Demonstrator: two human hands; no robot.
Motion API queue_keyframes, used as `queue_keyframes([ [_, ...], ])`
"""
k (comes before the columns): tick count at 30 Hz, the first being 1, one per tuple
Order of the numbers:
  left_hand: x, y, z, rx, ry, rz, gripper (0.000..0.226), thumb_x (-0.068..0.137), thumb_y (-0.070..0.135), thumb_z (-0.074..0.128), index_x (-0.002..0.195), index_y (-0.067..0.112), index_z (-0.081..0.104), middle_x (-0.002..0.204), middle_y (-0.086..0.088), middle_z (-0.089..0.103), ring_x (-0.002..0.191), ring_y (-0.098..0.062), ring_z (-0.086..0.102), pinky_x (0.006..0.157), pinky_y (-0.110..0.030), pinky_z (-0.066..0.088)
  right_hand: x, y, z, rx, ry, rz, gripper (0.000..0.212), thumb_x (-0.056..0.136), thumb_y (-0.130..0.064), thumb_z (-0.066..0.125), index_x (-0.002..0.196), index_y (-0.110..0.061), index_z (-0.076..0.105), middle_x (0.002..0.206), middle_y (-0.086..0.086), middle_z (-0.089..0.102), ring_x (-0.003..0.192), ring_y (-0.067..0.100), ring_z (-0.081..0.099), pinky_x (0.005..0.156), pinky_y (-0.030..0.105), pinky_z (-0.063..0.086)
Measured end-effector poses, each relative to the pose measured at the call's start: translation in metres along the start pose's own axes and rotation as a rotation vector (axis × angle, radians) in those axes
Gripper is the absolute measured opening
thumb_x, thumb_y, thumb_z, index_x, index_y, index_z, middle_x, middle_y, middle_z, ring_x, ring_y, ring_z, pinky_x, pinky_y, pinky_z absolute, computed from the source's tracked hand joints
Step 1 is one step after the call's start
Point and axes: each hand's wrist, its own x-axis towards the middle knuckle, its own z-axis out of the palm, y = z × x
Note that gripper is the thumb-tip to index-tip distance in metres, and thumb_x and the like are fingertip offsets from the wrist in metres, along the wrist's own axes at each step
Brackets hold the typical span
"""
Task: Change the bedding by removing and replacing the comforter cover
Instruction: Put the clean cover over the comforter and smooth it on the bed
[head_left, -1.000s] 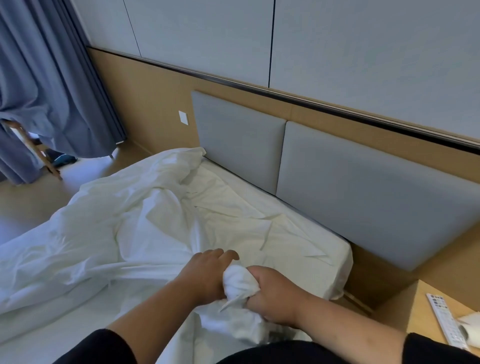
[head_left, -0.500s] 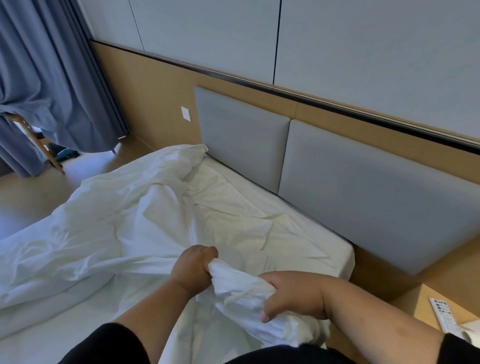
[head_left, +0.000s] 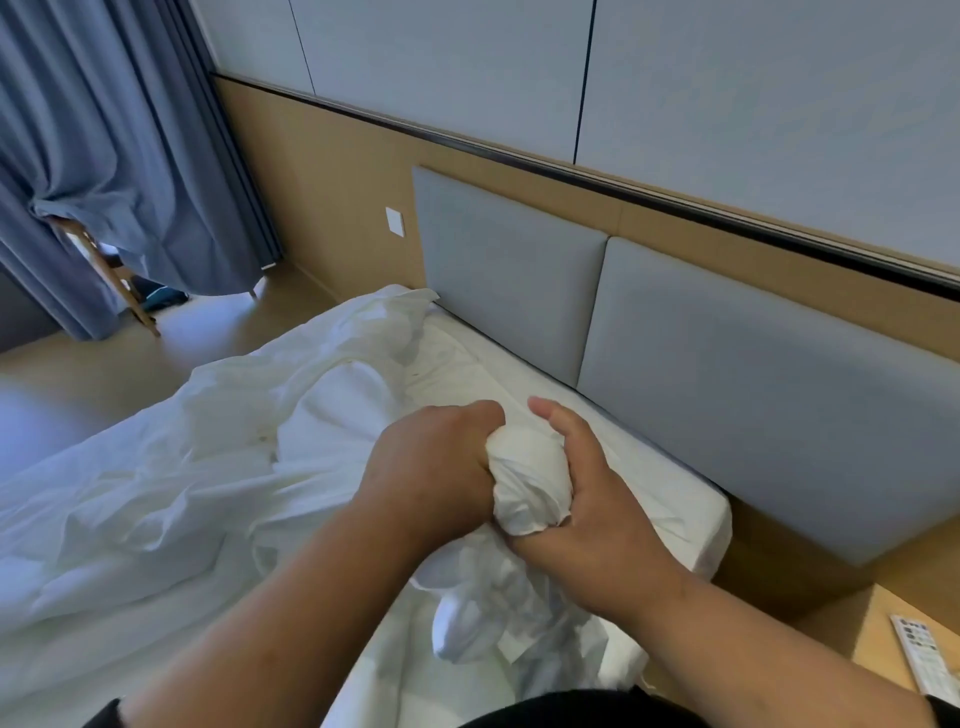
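**A:** Where was the cover (head_left: 171, 499) just then?

**B:** Spread in a rumpled heap over the left and middle of the bed (head_left: 691, 514), with one bunched end gathered up near the bed's right edge, close to the headboard (head_left: 769, 410). That end was between my hands.

**A:** And your hands?

**B:** My left hand (head_left: 431, 467) was clenched on the bunch from the left side, knuckles up. My right hand (head_left: 587, 499) wrapped it from the right, thumb lifted clear and pointing toward the headboard, the other fingers curled under the cloth.

**A:** What had changed?

**B:** Half a second earlier my hands were apart, with a stretch of cloth pulled between them. Now they had come back together, pressed on a tight wad, and the wad sat higher and nearer the headboard. More loose cloth hung below my wrists.

**A:** Meaning?

**B:** I judged I was gathering the cover hand over hand, working a corner along. Whether the comforter was inside the wad I could not tell. The stripping was under way, not finished; most of the cover lay across the bed.
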Motion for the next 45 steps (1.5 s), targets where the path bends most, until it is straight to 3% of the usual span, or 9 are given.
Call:
queue_keyframes([
  [6, -0.03, -0.019, 0.081, 0.288, -0.534, -0.032, 0.019, 0.084, 0.039, 0.051, 0.101, 0.031, 0.05, 0.094, 0.007, 0.061, 0.088, -0.019, 0.061, 0.069, -0.033, 0.046, -0.007, 0.035, -0.013, -0.932, -0.458, 0.245, 0.003, 0.085, -0.027, 0.051, 0.084, -0.024, 0.052, 0.083, -0.004, 0.059, 0.072, 0.018, 0.058, 0.055, 0.032, 0.04],
  [15, -0.051, 0.007, 0.147, 0.039, -0.895, 0.331, 0.011, 0.08, 0.016, 0.051, 0.088, 0.014, 0.058, 0.089, -0.004, 0.065, 0.082, -0.021, 0.057, 0.093, -0.03, 0.043, -0.066, 0.066, -0.03, -0.513, -0.695, 0.434, 0.025, 0.074, -0.025, 0.063, 0.097, -0.016, 0.063, 0.088, 0.004, 0.064, 0.076, 0.02, 0.058, 0.059, 0.027, 0.038],
  [18, -0.052, 0.003, 0.134, -0.089, -1.055, 0.17, 0.018, 0.077, 0.031, 0.055, 0.093, 0.023, 0.057, 0.093, 0.003, 0.066, 0.079, -0.014, 0.056, 0.074, -0.031, 0.046, -0.074, 0.067, -0.03, -0.482, -0.704, 0.447, 0.025, 0.074, -0.033, 0.063, 0.094, -0.017, 0.063, 0.085, -0.002, 0.059, 0.074, 0.017, 0.052, 0.059, 0.028, 0.036],
  [22, -0.05, -0.001, 0.121, -0.053, -1.161, 0.086, 0.056, 0.062, 0.069, 0.068, 0.107, 0.036, 0.056, 0.1, 0.016, 0.065, 0.096, -0.011, 0.062, 0.089, -0.033, 0.051, -0.074, 0.064, -0.019, -0.55, -0.765, 0.507, 0.035, 0.075, -0.057, 0.068, 0.096, -0.029, 0.065, 0.09, -0.007, 0.063, 0.081, 0.016, 0.059, 0.067, 0.029, 0.044],
  [26, -0.057, 0.002, 0.131, 0.289, -0.67, 0.219, 0.034, 0.078, 0.053, 0.059, 0.101, 0.031, 0.047, 0.09, 0.008, 0.061, 0.081, -0.017, 0.061, 0.072, -0.036, 0.053, -0.067, 0.06, -0.026, -0.528, -0.753, 0.522, 0.031, 0.071, -0.048, 0.073, 0.089, -0.023, 0.068, 0.087, -0.003, 0.068, 0.081, 0.018, 0.064, 0.071, 0.034, 0.049],
  [32, -0.065, -0.012, 0.127, 0.11, 0.132, 0.173, 0.035, 0.052, 0.016, 0.077, 0.085, 0.015, 0.064, 0.076, 0.0, 0.057, 0.068, -0.027, 0.057, 0.062, -0.036, 0.049, -0.069, 0.063, -0.018, -0.056, -0.632, 0.461, 0.021, 0.062, -0.034, 0.071, 0.081, -0.028, 0.069, 0.076, -0.014, 0.065, 0.072, 0.003, 0.059, 0.071, 0.026, 0.045],
  [37, -0.082, -0.017, 0.113, -0.025, 0.11, -0.393, 0.043, 0.062, 0.038, 0.076, 0.082, 0.014, 0.046, 0.083, 0.002, 0.047, 0.077, -0.024, 0.043, 0.067, -0.036, 0.036, -0.059, 0.081, -0.009, 0.213, -0.408, 0.489, 0.059, 0.056, -0.032, 0.076, 0.114, -0.039, 0.065, 0.11, -0.007, 0.071, 0.103, 0.014, 0.067, 0.092, 0.035, 0.054],
  [43, -0.126, -0.011, 0.122, -0.23, -0.061, -0.736, 0.063, 0.072, 0.079, 0.053, 0.056, 0.018, 0.045, 0.047, 0.008, 0.053, 0.046, -0.01, 0.049, 0.047, -0.028, 0.036, -0.05, 0.094, 0.003, 0.238, -0.282, 0.437, 0.041, 0.064, -0.034, 0.073, 0.104, -0.039, 0.073, 0.101, -0.008, 0.075, 0.095, 0.009, 0.071, 0.087, 0.036, 0.055],
  [45, -0.128, -0.002, 0.131, -0.683, -0.124, -0.917, 0.082, 0.058, 0.098, 0.044, 0.065, 0.019, 0.065, 0.061, 0.012, 0.068, 0.055, -0.008, 0.063, 0.057, -0.026, 0.042, -0.045, 0.098, 0.001, 0.275, -0.286, 0.429, 0.037, 0.066, -0.031, 0.072, 0.102, -0.035, 0.074, 0.1, -0.005, 0.076, 0.094, 0.012, 0.071, 0.087, 0.04, 0.055],
])
